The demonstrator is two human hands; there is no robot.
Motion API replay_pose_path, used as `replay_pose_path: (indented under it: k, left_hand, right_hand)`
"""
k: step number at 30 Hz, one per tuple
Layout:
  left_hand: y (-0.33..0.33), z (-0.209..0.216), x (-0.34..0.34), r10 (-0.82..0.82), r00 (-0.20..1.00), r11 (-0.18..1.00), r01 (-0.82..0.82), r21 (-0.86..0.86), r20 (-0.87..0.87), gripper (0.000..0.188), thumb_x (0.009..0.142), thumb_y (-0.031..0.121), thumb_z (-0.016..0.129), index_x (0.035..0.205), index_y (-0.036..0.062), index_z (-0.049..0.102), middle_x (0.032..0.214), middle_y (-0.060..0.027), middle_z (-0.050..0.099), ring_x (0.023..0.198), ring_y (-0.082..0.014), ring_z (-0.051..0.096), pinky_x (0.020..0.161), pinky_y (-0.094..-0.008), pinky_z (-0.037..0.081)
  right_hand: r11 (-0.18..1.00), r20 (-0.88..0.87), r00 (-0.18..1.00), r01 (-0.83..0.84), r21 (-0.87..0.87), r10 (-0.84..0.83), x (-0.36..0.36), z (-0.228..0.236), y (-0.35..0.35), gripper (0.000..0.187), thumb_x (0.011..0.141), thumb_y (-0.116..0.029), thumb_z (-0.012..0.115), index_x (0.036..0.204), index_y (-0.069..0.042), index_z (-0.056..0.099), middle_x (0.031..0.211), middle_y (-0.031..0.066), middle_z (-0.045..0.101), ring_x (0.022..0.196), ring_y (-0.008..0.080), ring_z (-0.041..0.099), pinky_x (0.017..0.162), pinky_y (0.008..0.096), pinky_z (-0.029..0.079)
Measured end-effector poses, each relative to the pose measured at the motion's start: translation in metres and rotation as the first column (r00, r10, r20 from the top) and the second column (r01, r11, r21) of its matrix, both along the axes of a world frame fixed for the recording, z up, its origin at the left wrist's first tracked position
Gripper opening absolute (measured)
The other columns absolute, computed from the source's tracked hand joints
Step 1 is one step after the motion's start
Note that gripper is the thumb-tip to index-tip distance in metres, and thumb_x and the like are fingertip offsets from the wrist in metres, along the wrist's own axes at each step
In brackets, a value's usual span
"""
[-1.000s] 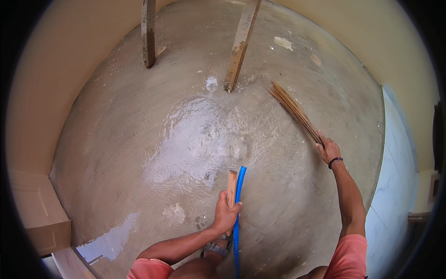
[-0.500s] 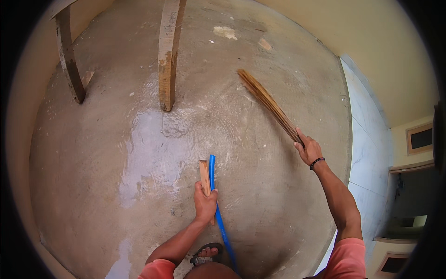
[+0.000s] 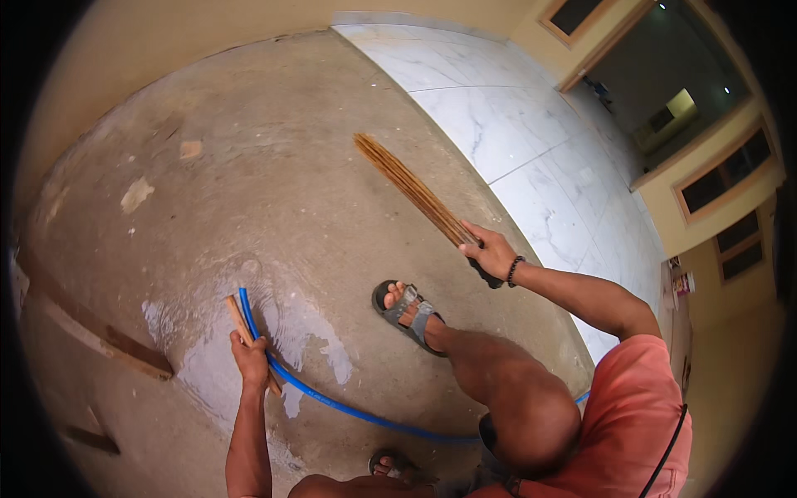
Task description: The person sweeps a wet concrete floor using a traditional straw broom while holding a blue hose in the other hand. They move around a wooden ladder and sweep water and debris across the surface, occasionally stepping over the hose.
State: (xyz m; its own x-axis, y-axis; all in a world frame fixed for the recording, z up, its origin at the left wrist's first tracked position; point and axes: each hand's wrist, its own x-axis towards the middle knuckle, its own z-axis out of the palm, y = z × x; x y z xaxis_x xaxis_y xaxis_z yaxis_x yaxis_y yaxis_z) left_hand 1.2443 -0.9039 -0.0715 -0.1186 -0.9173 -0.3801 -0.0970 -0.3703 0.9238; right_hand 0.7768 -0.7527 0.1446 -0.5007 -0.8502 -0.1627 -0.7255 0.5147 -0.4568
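Note:
My left hand (image 3: 249, 358) is closed around a thin strip of wood (image 3: 236, 314) and a blue hose (image 3: 357, 412) together, above the wet patch of floor. From there the hose curves right and passes behind my leg. My right hand (image 3: 492, 251) grips the dark bound end of a stick broom (image 3: 413, 189), a bundle of thin brown sticks. Its bristle end points to the upper left, over the bare concrete floor (image 3: 274, 216). Whether the tips touch the floor, I cannot tell.
Shallow water (image 3: 324, 344) lies around the left hand. Wooden posts (image 3: 124, 353) stand at the left. White marble-look tiles (image 3: 531, 174) border the concrete on the right, leading to a doorway (image 3: 664, 91). My sandalled foot (image 3: 408, 311) is planted between the hands.
My view has swung to the right, so the posts now sit at the left and more tiles show. One foot has come forward. Both hands keep their holds.

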Motion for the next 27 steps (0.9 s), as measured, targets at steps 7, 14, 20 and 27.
replay_pose_path:
  k: [7, 14, 20, 27]
  left_hand:
    - [-0.001, -0.015, 0.043, -0.191, 0.961, 0.96, 0.225, -0.165, 0.198, 0.042, 0.079, -0.005, 0.053, 0.118, 0.0052, 0.041, 0.093, -0.0084, 0.049, 0.077, -0.0164, 0.053, 0.062, -0.0319, 0.048]
    - [-0.017, -0.05, 0.057, -0.227, 0.89, 0.965, 0.262, -0.034, 0.395, 0.042, 0.082, 0.006, 0.057, 0.123, 0.0029, 0.047, 0.093, -0.0105, 0.057, 0.083, -0.0208, 0.059, 0.077, -0.0357, 0.042]
    - [-0.007, 0.027, -0.007, -0.097, 0.916, 0.992, 0.122, -0.04, 0.389, 0.03, 0.081, -0.004, 0.056, 0.106, 0.0051, 0.041, 0.088, -0.0045, 0.049, 0.073, -0.0131, 0.05, 0.067, -0.0301, 0.045]
    - [-0.031, 0.028, -0.035, 0.182, 0.877, 0.983, -0.144, -0.118, 0.445, 0.023, 0.082, 0.001, 0.061, 0.1, 0.0017, 0.047, 0.082, -0.0077, 0.054, 0.071, -0.0165, 0.055, 0.067, -0.0335, 0.048]
  right_hand:
    - [0.89, 0.356, 0.854, 0.443, -0.112, -0.38, -0.013, -0.142, -0.027, 0.072, 0.093, -0.03, 0.058, 0.154, -0.008, 0.028, 0.142, 0.0241, 0.05, 0.129, 0.036, 0.052, 0.107, 0.0422, 0.042]
    - [0.826, 0.347, 0.773, 0.563, 0.01, -0.531, 0.016, -0.209, -0.043, 0.069, 0.095, -0.036, 0.056, 0.156, -0.025, 0.026, 0.142, 0.0228, 0.05, 0.127, 0.0384, 0.052, 0.105, 0.0437, 0.044]
    - [0.868, 0.294, 0.849, 0.485, -0.108, -0.438, 0.032, -0.206, -0.069, 0.067, 0.092, -0.032, 0.06, 0.152, -0.015, 0.035, 0.105, 0.0289, 0.067, 0.098, 0.0463, 0.064, 0.086, 0.0473, 0.053]
    - [0.923, 0.453, 0.851, 0.36, -0.134, -0.266, 0.095, -0.201, -0.173, 0.073, 0.093, -0.03, 0.059, 0.153, -0.002, 0.027, 0.136, 0.0291, 0.054, 0.124, 0.0414, 0.053, 0.105, 0.042, 0.042]
